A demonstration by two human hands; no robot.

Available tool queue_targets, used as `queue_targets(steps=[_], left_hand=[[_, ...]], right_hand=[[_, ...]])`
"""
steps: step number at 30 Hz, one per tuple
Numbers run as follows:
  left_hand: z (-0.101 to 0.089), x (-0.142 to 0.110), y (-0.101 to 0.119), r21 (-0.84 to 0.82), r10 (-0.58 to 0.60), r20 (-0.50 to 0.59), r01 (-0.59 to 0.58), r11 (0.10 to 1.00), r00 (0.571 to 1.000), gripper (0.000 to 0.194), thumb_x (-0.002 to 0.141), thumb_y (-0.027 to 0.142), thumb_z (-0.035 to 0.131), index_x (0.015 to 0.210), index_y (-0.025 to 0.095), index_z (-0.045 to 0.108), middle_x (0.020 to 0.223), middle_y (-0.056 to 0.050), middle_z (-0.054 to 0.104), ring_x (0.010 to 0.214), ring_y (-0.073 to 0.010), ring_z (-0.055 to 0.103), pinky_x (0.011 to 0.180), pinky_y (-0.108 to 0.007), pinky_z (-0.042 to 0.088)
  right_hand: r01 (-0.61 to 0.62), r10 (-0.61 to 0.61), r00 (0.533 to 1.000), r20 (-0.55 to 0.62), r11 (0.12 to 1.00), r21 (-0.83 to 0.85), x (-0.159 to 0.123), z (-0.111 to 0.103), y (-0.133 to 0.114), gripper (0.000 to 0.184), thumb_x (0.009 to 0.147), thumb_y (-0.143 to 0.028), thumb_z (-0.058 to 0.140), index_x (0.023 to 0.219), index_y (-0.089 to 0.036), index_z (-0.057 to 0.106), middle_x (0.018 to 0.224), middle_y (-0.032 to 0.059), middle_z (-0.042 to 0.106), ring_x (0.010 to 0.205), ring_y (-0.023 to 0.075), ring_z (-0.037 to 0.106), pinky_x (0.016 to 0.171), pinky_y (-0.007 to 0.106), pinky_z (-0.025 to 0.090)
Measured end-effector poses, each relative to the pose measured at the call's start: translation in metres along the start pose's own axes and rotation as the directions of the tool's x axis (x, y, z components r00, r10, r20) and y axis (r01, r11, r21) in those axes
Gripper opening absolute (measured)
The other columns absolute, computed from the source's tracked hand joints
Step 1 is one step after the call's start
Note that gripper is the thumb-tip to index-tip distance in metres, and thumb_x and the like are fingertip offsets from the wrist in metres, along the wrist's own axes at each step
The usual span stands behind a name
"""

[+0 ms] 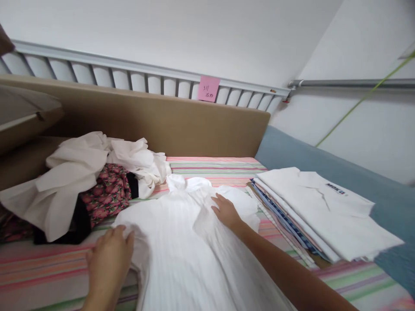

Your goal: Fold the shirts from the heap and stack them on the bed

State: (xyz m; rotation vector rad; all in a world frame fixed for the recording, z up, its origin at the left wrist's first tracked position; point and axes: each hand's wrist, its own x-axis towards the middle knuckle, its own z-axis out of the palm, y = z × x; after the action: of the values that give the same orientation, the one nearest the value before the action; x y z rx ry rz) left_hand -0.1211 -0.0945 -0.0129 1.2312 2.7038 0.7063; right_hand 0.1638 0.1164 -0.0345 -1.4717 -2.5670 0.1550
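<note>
A white shirt with fine ribbing lies spread out in front of me, its collar end pointing away. My right hand rests on the upper right part of the shirt, fingers apart and stretched out, with loose folds beside it. At the shirt's left edge, by the sleeve, is my left hand. Its thumb stands apart from the fingers, and the fingertips touch or come close to the cloth; their undersides are hidden. The lower end of the shirt runs out of view.
Rumpled white clothes and a red floral garment lie left on the striped sheet. A stack of folded clothes sits right. Behind stand a brown board, a radiator and a pink note.
</note>
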Motion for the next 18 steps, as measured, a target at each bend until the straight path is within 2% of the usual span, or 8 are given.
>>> queue_targets(steps=[2, 4, 7, 9, 11, 14, 16, 18], left_hand=[[-0.001, 0.009, -0.012, 0.032, 0.116, -0.093, -0.113, 0.993, 0.989, 0.040, 0.081, 0.038, 0.044, 0.104, 0.008, 0.057, 0.100, -0.019, 0.060, 0.097, -0.0348, 0.054, 0.088, -0.049, 0.040], [0.010, 0.008, -0.015, 0.017, 0.274, -0.167, -0.275, 0.961, 0.947, 0.038, 0.082, 0.037, 0.043, 0.104, 0.009, 0.056, 0.104, -0.017, 0.060, 0.099, -0.0304, 0.054, 0.091, -0.043, 0.041], [0.030, 0.003, -0.006, -0.054, 0.424, -0.208, -0.443, 0.895, 0.882, 0.035, 0.084, 0.034, 0.041, 0.109, 0.013, 0.054, 0.114, -0.013, 0.058, 0.109, -0.0263, 0.051, 0.096, -0.040, 0.039], [0.039, 0.010, 0.005, -0.073, 0.460, -0.195, -0.481, 0.874, 0.866, 0.035, 0.085, 0.032, 0.039, 0.113, 0.015, 0.053, 0.118, -0.012, 0.057, 0.112, -0.0246, 0.049, 0.097, -0.039, 0.038], [0.043, 0.028, 0.020, -0.053, 0.455, -0.125, -0.464, 0.884, 0.882, 0.038, 0.085, 0.028, 0.040, 0.119, 0.015, 0.050, 0.123, -0.012, 0.056, 0.116, -0.0245, 0.048, 0.098, -0.040, 0.037], [0.047, 0.070, 0.049, 0.062, 0.368, 0.123, -0.377, 0.924, 0.922, 0.054, 0.078, 0.021, 0.047, 0.132, 0.018, 0.038, 0.131, -0.012, 0.051, 0.122, -0.0258, 0.044, 0.097, -0.040, 0.037], [0.048, 0.095, 0.068, 0.148, 0.291, 0.261, -0.336, 0.930, 0.921, 0.061, 0.073, 0.021, 0.054, 0.132, 0.020, 0.039, 0.124, -0.013, 0.057, 0.116, -0.0277, 0.050, 0.090, -0.040, 0.040], [0.041, 0.110, 0.082, 0.205, 0.258, 0.318, -0.332, 0.921, 0.912, 0.053, 0.068, 0.023, 0.060, 0.120, 0.019, 0.052, 0.103, -0.012, 0.067, 0.100, -0.0284, 0.060, 0.082, -0.038, 0.043]], right_hand=[[0.054, -0.047, 0.995, -0.088, 0.996, 0.077, 0.003, -0.006, -0.009, 0.041, 0.087, -0.026, 0.042, 0.126, -0.018, 0.052, 0.138, 0.0096, 0.044, 0.127, 0.0196, 0.039, 0.106, 0.036, 0.028], [0.102, -0.088, 0.988, -0.128, 0.990, 0.101, 0.015, -0.014, -0.016, 0.040, 0.088, -0.027, 0.040, 0.126, -0.021, 0.052, 0.139, 0.0064, 0.043, 0.128, 0.0184, 0.038, 0.107, 0.036, 0.027], [-0.002, 0.002, 0.999, -0.033, 1.000, 0.011, 0.045, -0.026, -0.012, 0.042, 0.087, -0.024, 0.041, 0.128, -0.018, 0.049, 0.139, 0.0082, 0.042, 0.129, 0.0199, 0.035, 0.108, 0.038, 0.024], [-0.057, 0.059, 0.997, 0.055, 0.998, -0.030, 0.067, -0.031, 0.000, 0.045, 0.083, -0.023, 0.048, 0.127, -0.017, 0.050, 0.134, 0.0096, 0.049, 0.124, 0.0211, 0.041, 0.104, 0.037, 0.028], [-0.051, 0.054, 0.991, 0.120, 0.998, -0.030, 0.083, -0.033, 0.015, 0.047, 0.075, -0.025, 0.057, 0.122, -0.020, 0.054, 0.125, 0.0079, 0.056, 0.115, 0.0215, 0.050, 0.099, 0.036, 0.034], [-0.031, 0.040, 0.984, 0.176, 0.998, -0.050, 0.093, -0.031, 0.026, 0.045, 0.068, -0.026, 0.063, 0.114, -0.024, 0.059, 0.118, 0.0065, 0.060, 0.109, 0.0223, 0.053, 0.098, 0.038, 0.032], [-0.014, 0.024, 0.985, 0.169, 0.998, -0.062, 0.092, -0.034, 0.025, 0.035, 0.070, -0.022, 0.061, 0.105, -0.023, 0.063, 0.110, 0.0066, 0.063, 0.106, 0.0227, 0.054, 0.100, 0.043, 0.028], [0.019, -0.011, 0.992, 0.129, 0.998, -0.056, 0.083, -0.045, 0.021, 0.025, 0.074, -0.020, 0.056, 0.097, -0.022, 0.065, 0.101, 0.0063, 0.065, 0.101, 0.0215, 0.056, 0.100, 0.044, 0.026]])
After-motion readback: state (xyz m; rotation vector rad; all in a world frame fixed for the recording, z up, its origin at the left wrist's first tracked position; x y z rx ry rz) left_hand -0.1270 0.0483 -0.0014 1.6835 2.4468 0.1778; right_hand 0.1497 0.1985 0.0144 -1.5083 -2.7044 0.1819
